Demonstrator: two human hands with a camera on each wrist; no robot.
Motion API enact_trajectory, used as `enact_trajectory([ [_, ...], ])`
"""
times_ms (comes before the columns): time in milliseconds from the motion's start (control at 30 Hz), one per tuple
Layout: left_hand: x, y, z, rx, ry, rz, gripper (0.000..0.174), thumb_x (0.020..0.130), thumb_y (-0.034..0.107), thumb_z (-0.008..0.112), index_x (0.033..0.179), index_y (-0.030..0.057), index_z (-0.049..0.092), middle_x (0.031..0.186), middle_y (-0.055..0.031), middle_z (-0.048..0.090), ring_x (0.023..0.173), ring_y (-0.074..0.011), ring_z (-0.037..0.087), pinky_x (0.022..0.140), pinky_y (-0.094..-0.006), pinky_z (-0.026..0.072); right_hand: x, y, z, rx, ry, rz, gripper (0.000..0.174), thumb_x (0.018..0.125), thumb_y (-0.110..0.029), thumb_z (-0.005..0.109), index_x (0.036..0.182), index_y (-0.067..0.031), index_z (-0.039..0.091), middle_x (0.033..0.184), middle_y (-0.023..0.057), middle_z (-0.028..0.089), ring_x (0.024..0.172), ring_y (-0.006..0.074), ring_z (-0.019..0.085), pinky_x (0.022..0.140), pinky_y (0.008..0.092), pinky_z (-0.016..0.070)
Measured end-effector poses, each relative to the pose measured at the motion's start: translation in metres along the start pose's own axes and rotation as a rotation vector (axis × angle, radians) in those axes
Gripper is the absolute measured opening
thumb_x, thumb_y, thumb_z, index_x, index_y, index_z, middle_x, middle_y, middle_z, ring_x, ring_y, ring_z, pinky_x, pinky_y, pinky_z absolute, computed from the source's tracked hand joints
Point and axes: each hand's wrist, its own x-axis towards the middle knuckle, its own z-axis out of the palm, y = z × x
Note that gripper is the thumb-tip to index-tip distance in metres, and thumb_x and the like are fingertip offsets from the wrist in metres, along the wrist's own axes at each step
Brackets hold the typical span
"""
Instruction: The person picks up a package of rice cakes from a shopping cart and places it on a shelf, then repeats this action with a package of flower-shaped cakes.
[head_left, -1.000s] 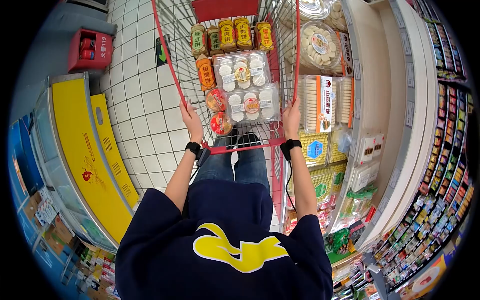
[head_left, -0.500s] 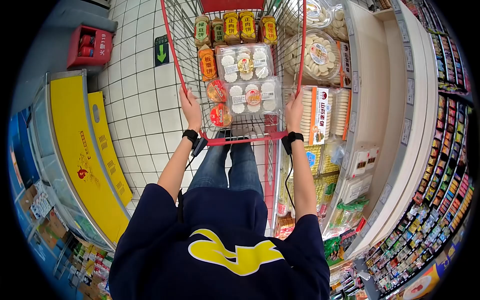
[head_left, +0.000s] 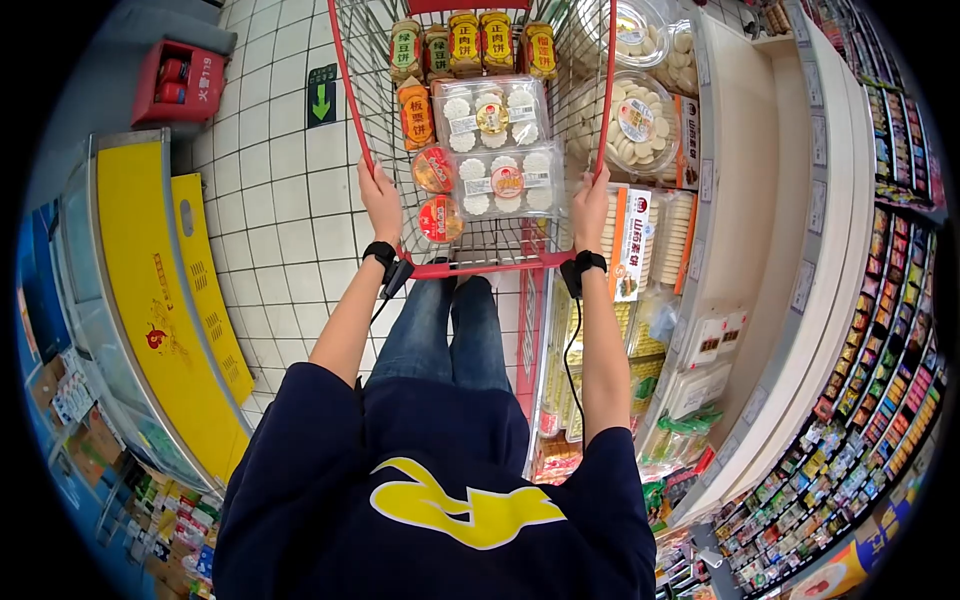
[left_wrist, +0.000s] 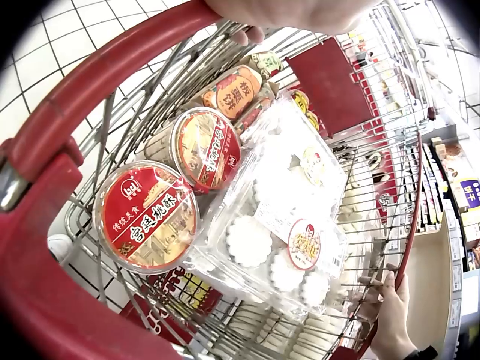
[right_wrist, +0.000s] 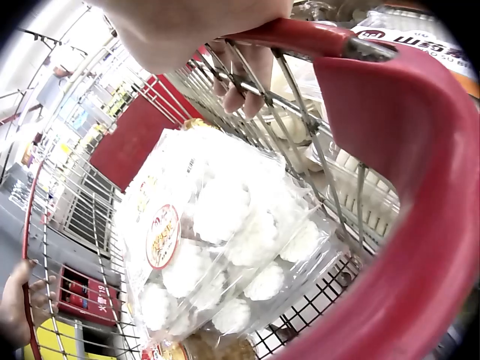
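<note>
Both hands hold the red side rails of a wire shopping cart (head_left: 430,270). My left hand (head_left: 381,208) grips the left rail, its fingers curled over the red bar. On the opposite rail my right hand (head_left: 590,212) does the same; its fingertips (right_wrist: 234,101) show inside the wire. Two clear packs of white scalloped cakes (head_left: 492,118) lie in the basket. Left of them stand two round tubs with red lids (left_wrist: 146,217) and an orange-labelled packet (head_left: 415,115). Several green- and yellow-labelled packets (head_left: 465,45) line up toward the cart's far end.
A shelf (head_left: 760,180) runs close along the cart's right, with round tubs of pale biscuits (head_left: 635,120) and boxed cakes (head_left: 630,245) beside the rail. At left are a yellow-fronted freezer (head_left: 140,280), tiled floor (head_left: 280,200) and a red fire-equipment box (head_left: 180,82).
The shelf packs have slid lower in the head view beside the cart, and the cart sits slightly higher and to the right. The legs have shifted; both hands keep their grip.
</note>
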Motion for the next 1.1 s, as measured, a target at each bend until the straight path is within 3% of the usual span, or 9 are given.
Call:
enact_trajectory([
  [333,0.015,-0.001,0.021,0.018,0.053,0.049,0.028,0.098,0.020,0.038,0.121,0.0035,0.043,0.088,-0.0119,0.059,0.066,-0.0173,0.052,0.064,-0.0326,0.0443,0.028,-0.002,0.001,-0.029,0.007,-0.010,0.032,0.096,-0.016,0.042,0.125,-0.0043,0.039,0.091,0.0286,0.061,0.084,0.0478,0.057,0.067,0.0488,0.0445],
  [433,0.022,0.002,0.026,-0.012,0.036,-0.013,0.028,0.097,0.014,0.038,0.122,0.0013,0.044,0.100,-0.0212,0.055,0.087,-0.0337,0.053,0.081,-0.0393,0.0419,0.037,-0.006,0.002,-0.025,0.008,-0.007,0.030,0.096,-0.017,0.042,0.123,-0.0038,0.040,0.088,0.0285,0.061,0.082,0.0487,0.057,0.065,0.0499,0.0435],
  [567,0.032,-0.010,0.037,0.026,0.052,0.034,0.026,0.097,0.014,0.038,0.118,0.0011,0.044,0.098,-0.0234,0.056,0.086,-0.0393,0.053,0.080,-0.0420,0.0419,0.048,-0.004,0.006,-0.047,0.010,-0.008,0.030,0.096,-0.017,0.042,0.124,-0.0044,0.040,0.087,0.0285,0.061,0.082,0.0487,0.057,0.063,0.0501,0.0431],
  [967,0.045,0.014,0.044,0.013,0.098,-0.021,0.022,0.097,0.019,0.038,0.110,0.0036,0.046,0.076,-0.0218,0.054,0.071,-0.0400,0.053,0.066,-0.0457,0.0416,0.067,-0.008,0.009,-0.051,0.004,-0.010,0.031,0.095,-0.017,0.044,0.124,-0.0058,0.040,0.087,0.0298,0.060,0.082,0.0485,0.057,0.065,0.0504,0.0427],
  [1100,0.050,0.014,0.045,0.014,0.090,-0.024,0.022,0.097,0.019,0.038,0.111,0.0036,0.045,0.076,-0.0218,0.055,0.071,-0.0399,0.054,0.065,-0.0456,0.0417,0.071,-0.011,0.011,-0.061,0.018,-0.029,0.031,0.095,-0.018,0.044,0.123,-0.0054,0.041,0.085,0.0301,0.060,0.080,0.0489,0.057,0.063,0.0513,0.0424],
])
